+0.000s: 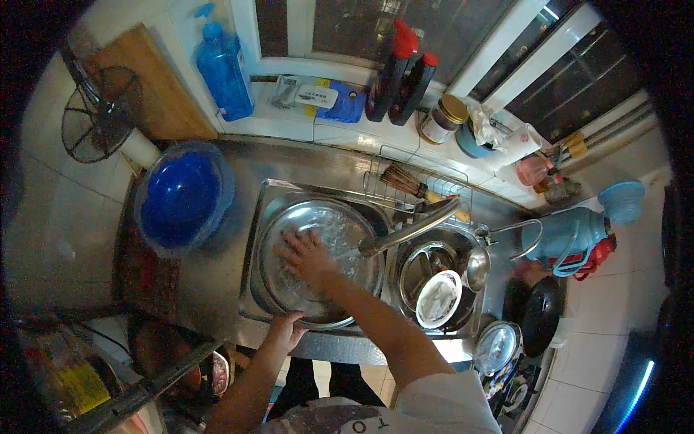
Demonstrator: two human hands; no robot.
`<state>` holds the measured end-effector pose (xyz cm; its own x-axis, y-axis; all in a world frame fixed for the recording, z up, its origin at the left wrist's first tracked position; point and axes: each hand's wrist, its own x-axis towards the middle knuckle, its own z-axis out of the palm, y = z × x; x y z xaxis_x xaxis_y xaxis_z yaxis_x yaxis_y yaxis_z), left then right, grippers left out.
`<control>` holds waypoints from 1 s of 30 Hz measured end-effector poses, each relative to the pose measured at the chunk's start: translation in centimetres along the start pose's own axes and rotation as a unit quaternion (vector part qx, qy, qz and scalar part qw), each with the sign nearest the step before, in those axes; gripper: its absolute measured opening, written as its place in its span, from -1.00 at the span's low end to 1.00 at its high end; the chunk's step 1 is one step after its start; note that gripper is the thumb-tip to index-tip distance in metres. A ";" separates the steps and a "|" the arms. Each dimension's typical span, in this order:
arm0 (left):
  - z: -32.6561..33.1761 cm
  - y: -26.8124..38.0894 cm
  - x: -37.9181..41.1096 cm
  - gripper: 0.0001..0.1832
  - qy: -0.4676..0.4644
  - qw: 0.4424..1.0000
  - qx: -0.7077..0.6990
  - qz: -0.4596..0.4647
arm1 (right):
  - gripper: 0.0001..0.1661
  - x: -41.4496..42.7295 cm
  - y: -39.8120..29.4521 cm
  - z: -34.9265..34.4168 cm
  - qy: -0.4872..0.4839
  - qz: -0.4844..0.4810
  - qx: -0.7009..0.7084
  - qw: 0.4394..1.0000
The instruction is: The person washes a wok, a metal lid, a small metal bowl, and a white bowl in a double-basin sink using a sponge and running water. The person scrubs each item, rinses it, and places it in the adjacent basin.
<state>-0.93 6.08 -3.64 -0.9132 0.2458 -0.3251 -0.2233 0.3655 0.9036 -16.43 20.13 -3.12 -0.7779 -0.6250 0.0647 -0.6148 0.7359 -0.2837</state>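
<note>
A large round metal basin (325,217) sits in the left bowl of the stainless steel sink (250,293), with water glinting in it. At its near rim, my left hand (287,330) grips the edge. My right hand (308,259) is spread over the inside of the basin, slightly blurred, with nothing visible in it. The tip of the curved metal faucet (420,225) reaches over the basin's right side, and a water stream appears to leave it. Whether my right fingertips touch the metal or only the water is hard to tell.
The right sink bowl holds a white oval dish (439,299) and metal ware; a ladle (478,268) lies at its edge. Behind stands a wire rack (374,187) with a brush (404,182). A blue plastic basin (181,198) is at left, a light-blue thermos (564,236) at right.
</note>
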 end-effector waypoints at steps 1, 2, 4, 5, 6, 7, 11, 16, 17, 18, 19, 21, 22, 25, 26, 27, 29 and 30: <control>0.3 0.2 0.2 -0.74 0.022 0.997 -0.078 0.000 | -0.35 -0.4 1.8 1.2 0.038 0.021 0.101 0.994; 0.7 0.2 0.5 -0.76 0.044 0.987 -0.156 0.003 | -0.36 -0.8 3.7 2.7 0.080 0.033 0.207 0.975; 0.7 -1.8 0.5 -0.79 0.089 0.912 -0.388 -0.095 | -0.37 -1.5 4.4 1.4 0.063 0.065 0.101 0.991; 0.0 -2.5 0.1 -0.81 0.129 0.854 -0.481 -0.150 | -0.37 -1.5 3.3 -0.5 0.003 0.093 -0.107 0.990; 0.1 -1.8 0.8 -0.83 0.142 0.799 -0.541 -0.221 | -0.39 -3.5 2.3 -0.9 0.065 0.132 -0.103 0.984; -0.1 -1.3 1.2 -0.84 0.160 0.734 -0.594 -0.288 | -0.39 -5.2 0.9 -0.4 0.029 0.155 -0.076 0.985; -1.3 -5.5 0.5 -0.82 0.134 0.927 -0.308 -0.170 | -0.39 -6.0 -0.2 -1.3 -0.102 0.204 -0.040 0.973; -6.4 -1.8 1.1 -0.94 0.100 0.992 -0.066 0.026 | -0.43 -5.3 5.1 -2.4 0.164 0.170 -0.044 0.971; -7.6 -1.8 1.5 -0.93 0.090 0.990 -0.099 -0.048 | -0.45 -5.0 5.2 -2.1 0.205 0.188 0.060 0.959; -9.1 -1.8 1.7 -0.92 0.087 0.980 -0.132 -0.123 | -0.46 -4.4 5.0 -2.0 0.243 0.200 0.164 0.935; -10.5 2.5 3.3 -0.93 0.090 0.945 -0.183 -0.257 | -0.48 -5.3 5.6 -2.1 0.279 0.225 0.256 0.898; -11.2 4.3 2.9 -0.94 0.134 0.914 -0.232 -0.305 | -0.43 -5.2 5.2 -1.8 0.282 0.282 0.577 0.713; -10.0 3.8 2.7 -0.91 0.152 0.934 -0.237 -0.219 | -0.41 -5.6 5.3 -0.9 0.285 0.302 0.631 0.655; -4.9 2.3 1.9 -0.77 0.127 0.992 -0.007 0.022 | -0.36 -7.5 3.1 3.7 0.324 0.361 0.631 0.605; -2.1 0.3 1.6 -0.71 0.125 0.990 0.032 0.060 | -0.37 -7.1 0.1 4.3 0.369 0.361 0.626 0.584; -0.3 -1.7 1.5 -0.67 0.132 0.983 -0.129 0.002 | -0.38 -6.5 -3.6 4.0 0.414 0.362 0.617 0.563; 1.9 1.3 2.2 -0.58 0.144 0.862 -0.469 -0.132 | -0.41 -6.9 -4.1 3.6 0.438 0.368 0.618 0.540; 1.4 4.9 2.5 -0.53 0.133 0.740 -0.624 -0.210 | -0.42 -7.5 -2.4 3.7 0.409 0.369 0.637 0.539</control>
<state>-3.80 9.76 -0.43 -0.6714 0.0990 -0.7344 -0.4958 -0.7966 0.3459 -8.67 22.13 -6.45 -0.8675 0.4224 -0.2629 0.0839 -0.3966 -0.9141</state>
